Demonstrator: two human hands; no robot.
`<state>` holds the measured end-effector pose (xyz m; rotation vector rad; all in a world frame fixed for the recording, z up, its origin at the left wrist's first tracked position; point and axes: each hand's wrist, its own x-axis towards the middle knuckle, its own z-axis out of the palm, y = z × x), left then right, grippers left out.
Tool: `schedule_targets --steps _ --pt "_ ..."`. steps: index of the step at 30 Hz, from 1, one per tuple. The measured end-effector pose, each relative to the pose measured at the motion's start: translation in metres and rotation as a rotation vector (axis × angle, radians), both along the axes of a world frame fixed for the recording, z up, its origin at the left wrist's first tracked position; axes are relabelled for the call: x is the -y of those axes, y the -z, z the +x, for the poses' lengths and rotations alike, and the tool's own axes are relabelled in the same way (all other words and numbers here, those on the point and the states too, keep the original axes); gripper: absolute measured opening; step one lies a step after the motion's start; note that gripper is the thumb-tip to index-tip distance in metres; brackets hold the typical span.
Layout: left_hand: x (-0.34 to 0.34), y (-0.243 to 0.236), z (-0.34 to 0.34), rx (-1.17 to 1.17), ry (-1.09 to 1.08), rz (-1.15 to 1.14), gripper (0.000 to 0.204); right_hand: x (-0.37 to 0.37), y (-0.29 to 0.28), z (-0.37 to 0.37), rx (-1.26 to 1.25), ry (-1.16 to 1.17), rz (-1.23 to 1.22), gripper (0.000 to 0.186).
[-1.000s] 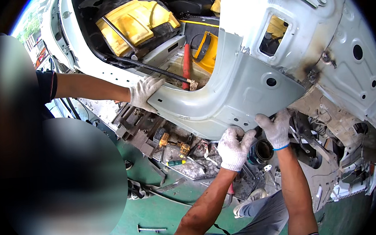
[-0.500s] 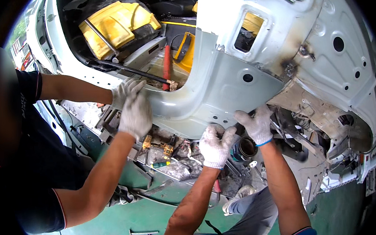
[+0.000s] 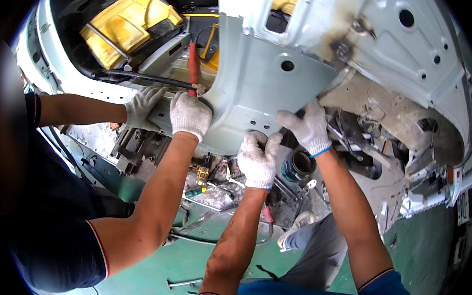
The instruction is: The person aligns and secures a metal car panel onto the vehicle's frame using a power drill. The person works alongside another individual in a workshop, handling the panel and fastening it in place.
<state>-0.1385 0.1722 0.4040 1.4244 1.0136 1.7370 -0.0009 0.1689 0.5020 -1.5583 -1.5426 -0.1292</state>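
Observation:
A pale grey car body panel [image 3: 264, 86] with a round hole curves up from the sill. My left hand [image 3: 258, 159], in a white knit glove, is closed at its lower edge, thumb up and fingers curled. My right hand [image 3: 306, 127], gloved with a blue cuff edge, grips the same edge further right, its thumb toward the panel's face and its other fingers partly hidden. To the left, a co-worker's gloved hand [image 3: 190, 113] lies on the panel's curved left part. The co-worker's other gloved hand [image 3: 143, 107] rests on the sill beside it.
A blue-green can [image 3: 299, 166] stands below my hands, near a yellow power tool [image 3: 202, 174] and a green-handled screwdriver [image 3: 194, 193]. Inside the door opening are a long metal bar [image 3: 148, 80], a red tool [image 3: 193, 69] and a yellow panel [image 3: 126, 24]. Torn metal [image 3: 354, 132] lies right.
The co-worker's nearer hand, blurred before, has moved right onto the panel's curve, apart from the other hand. My hands keep their hold. The whole view has shifted slightly.

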Motion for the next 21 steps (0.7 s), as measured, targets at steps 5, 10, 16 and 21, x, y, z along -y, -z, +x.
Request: schedule_targets --steps 5,10,16,21 --pt "-0.004 0.011 -0.005 0.027 0.047 -0.04 0.039 0.004 -0.009 -0.015 -0.015 0.04 -0.104 0.065" --pt "-0.001 0.004 -0.004 -0.072 0.044 0.005 0.039 0.001 -0.006 -0.005 0.027 0.103 -0.15 0.074" --pt "0.003 0.001 -0.006 -0.048 0.095 -0.06 0.04 0.0 -0.002 -0.001 -0.035 0.078 -0.17 0.1" --pt "0.001 0.004 -0.003 -0.018 0.093 -0.009 0.039 0.0 -0.006 -0.002 -0.038 0.076 -0.21 0.103"
